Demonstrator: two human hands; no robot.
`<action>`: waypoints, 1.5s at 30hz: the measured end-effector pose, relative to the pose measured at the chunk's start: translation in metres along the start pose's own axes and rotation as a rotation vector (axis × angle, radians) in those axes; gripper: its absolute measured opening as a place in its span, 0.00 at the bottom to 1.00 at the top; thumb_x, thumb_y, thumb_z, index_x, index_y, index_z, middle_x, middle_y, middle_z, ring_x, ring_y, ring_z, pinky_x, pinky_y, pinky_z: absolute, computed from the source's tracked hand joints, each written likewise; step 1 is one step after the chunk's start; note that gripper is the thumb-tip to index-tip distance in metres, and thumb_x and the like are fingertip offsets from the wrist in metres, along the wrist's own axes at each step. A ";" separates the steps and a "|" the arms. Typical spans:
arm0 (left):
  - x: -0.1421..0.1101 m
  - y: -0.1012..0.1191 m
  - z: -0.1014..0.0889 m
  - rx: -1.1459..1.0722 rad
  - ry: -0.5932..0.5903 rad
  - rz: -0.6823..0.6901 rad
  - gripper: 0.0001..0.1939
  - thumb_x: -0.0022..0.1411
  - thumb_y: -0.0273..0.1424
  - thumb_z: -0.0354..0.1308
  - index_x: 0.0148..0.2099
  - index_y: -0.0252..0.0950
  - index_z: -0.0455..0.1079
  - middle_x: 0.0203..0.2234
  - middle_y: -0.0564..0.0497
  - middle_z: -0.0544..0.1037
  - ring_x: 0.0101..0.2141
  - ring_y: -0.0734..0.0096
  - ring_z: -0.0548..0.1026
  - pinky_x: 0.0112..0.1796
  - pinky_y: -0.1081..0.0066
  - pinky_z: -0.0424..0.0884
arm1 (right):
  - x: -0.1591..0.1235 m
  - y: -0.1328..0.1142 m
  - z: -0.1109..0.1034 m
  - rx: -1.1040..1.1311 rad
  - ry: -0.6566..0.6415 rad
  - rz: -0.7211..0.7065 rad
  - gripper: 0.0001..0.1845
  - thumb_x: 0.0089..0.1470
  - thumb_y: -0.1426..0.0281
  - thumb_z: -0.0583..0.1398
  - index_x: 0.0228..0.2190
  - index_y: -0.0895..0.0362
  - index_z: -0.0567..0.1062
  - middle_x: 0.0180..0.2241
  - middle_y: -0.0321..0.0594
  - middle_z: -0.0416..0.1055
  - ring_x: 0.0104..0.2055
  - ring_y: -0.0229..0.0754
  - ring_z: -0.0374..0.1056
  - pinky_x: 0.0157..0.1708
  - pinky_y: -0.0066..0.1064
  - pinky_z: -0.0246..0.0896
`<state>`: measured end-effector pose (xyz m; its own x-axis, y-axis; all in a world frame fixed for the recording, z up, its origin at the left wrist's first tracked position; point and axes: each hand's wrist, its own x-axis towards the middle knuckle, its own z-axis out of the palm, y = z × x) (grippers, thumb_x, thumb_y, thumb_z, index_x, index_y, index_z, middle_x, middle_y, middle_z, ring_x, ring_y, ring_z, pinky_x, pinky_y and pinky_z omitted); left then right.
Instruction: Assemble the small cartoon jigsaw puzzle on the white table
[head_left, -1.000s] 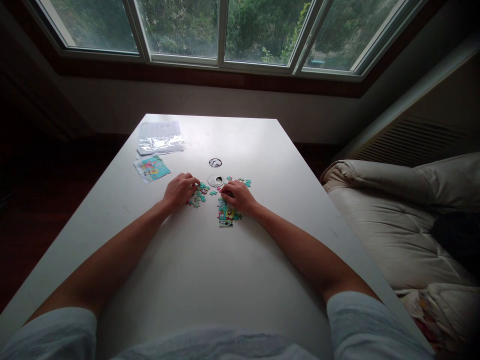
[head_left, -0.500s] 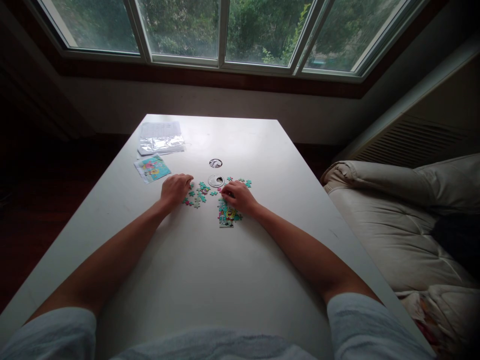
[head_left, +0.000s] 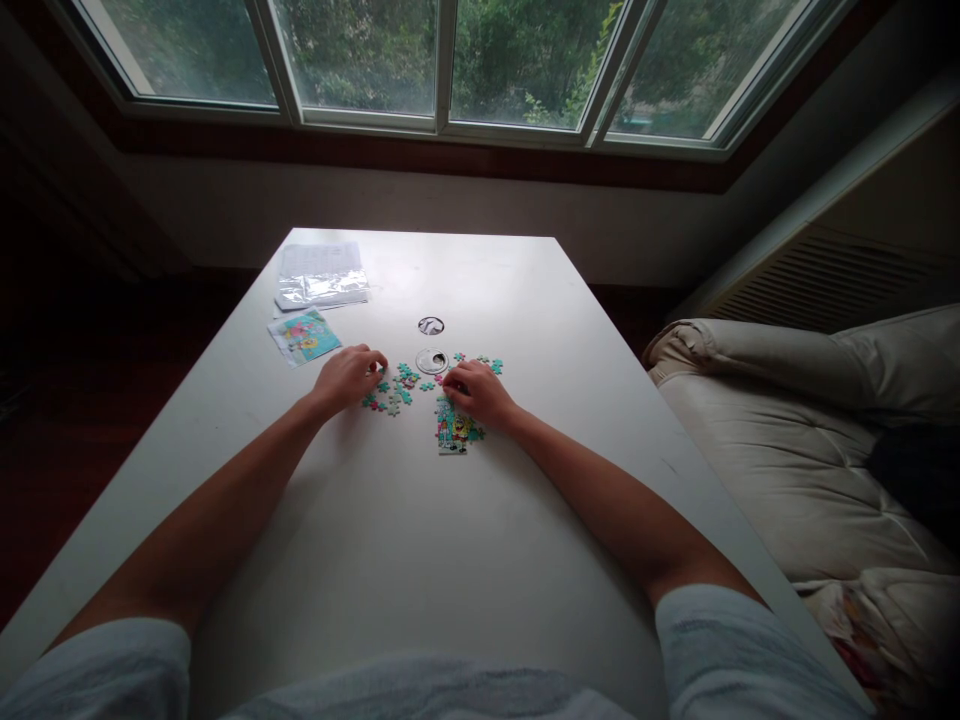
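Observation:
Loose jigsaw pieces (head_left: 406, 378), mostly teal with some pink, lie scattered between my hands. My left hand (head_left: 350, 376) hovers at the left edge of this pile, its fingers bent and a small gap showing between thumb and forefinger. A partly joined jigsaw puzzle (head_left: 452, 432) with a yellow cartoon figure lies to the right of the pile. Over its upper edge is my right hand (head_left: 478, 391), fingers curled down and drawn together. Whatever its fingertips hold is hidden. More loose pieces (head_left: 496, 367) lie just beyond that hand.
Two round, shiny items, one (head_left: 431, 326) behind the other (head_left: 432, 361), lie past the pieces. At the left are a colourful picture card (head_left: 304, 337) and papers in a clear plastic sleeve (head_left: 322, 275). The white table (head_left: 420, 570) stands beside a pale sofa (head_left: 780, 450), facing a window.
My left hand has shifted slightly left, away from the loose pieces, and a gap now shows between its thumb and forefinger. My right hand stays nearly still over the puzzle.

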<state>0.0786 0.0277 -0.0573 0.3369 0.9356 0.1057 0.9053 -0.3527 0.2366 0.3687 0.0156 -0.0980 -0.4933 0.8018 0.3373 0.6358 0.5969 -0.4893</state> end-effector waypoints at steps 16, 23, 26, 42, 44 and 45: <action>0.005 0.010 0.013 -0.841 0.015 -0.194 0.15 0.56 0.41 0.64 0.40 0.35 0.75 0.29 0.49 0.82 0.29 0.67 0.79 0.32 0.70 0.73 | -0.001 0.002 0.001 0.005 0.007 -0.013 0.02 0.60 0.70 0.63 0.34 0.54 0.78 0.34 0.39 0.74 0.39 0.45 0.65 0.44 0.36 0.54; 0.001 0.026 0.013 -1.084 -0.084 -0.243 0.19 0.51 0.40 0.69 0.42 0.33 0.76 0.30 0.47 0.82 0.32 0.66 0.80 0.37 0.67 0.76 | 0.000 0.002 0.002 -0.006 0.012 -0.013 0.03 0.60 0.69 0.63 0.34 0.54 0.77 0.33 0.39 0.74 0.39 0.45 0.64 0.44 0.36 0.54; 0.000 0.030 0.012 -1.125 -0.121 -0.266 0.19 0.50 0.38 0.69 0.43 0.33 0.76 0.30 0.47 0.82 0.33 0.66 0.81 0.39 0.66 0.77 | 0.000 0.001 0.001 -0.001 0.007 -0.010 0.03 0.60 0.70 0.63 0.34 0.54 0.77 0.34 0.39 0.74 0.39 0.45 0.65 0.44 0.36 0.54; -0.011 0.054 0.020 -0.743 -0.128 -0.040 0.11 0.57 0.38 0.63 0.39 0.37 0.76 0.29 0.51 0.81 0.30 0.70 0.76 0.30 0.73 0.69 | 0.003 0.006 -0.017 0.047 -0.176 -0.104 0.07 0.58 0.64 0.65 0.38 0.53 0.80 0.37 0.40 0.72 0.42 0.46 0.64 0.47 0.38 0.53; -0.013 0.059 0.021 -0.680 -0.121 -0.009 0.09 0.57 0.37 0.62 0.38 0.37 0.76 0.28 0.52 0.80 0.30 0.70 0.76 0.32 0.72 0.69 | 0.004 0.007 -0.024 0.046 -0.241 -0.132 0.10 0.57 0.62 0.66 0.40 0.52 0.80 0.39 0.41 0.71 0.43 0.47 0.64 0.47 0.38 0.53; -0.014 0.062 0.021 -0.657 -0.119 0.006 0.09 0.57 0.36 0.62 0.37 0.38 0.76 0.28 0.53 0.80 0.30 0.70 0.75 0.33 0.72 0.69 | 0.004 0.007 -0.027 0.043 -0.264 -0.139 0.11 0.56 0.62 0.67 0.41 0.51 0.80 0.40 0.41 0.70 0.44 0.47 0.64 0.48 0.38 0.53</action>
<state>0.1351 -0.0066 -0.0642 0.4017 0.9157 0.0103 0.5704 -0.2590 0.7795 0.3871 0.0235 -0.0787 -0.7149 0.6741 0.1856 0.5280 0.6945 -0.4888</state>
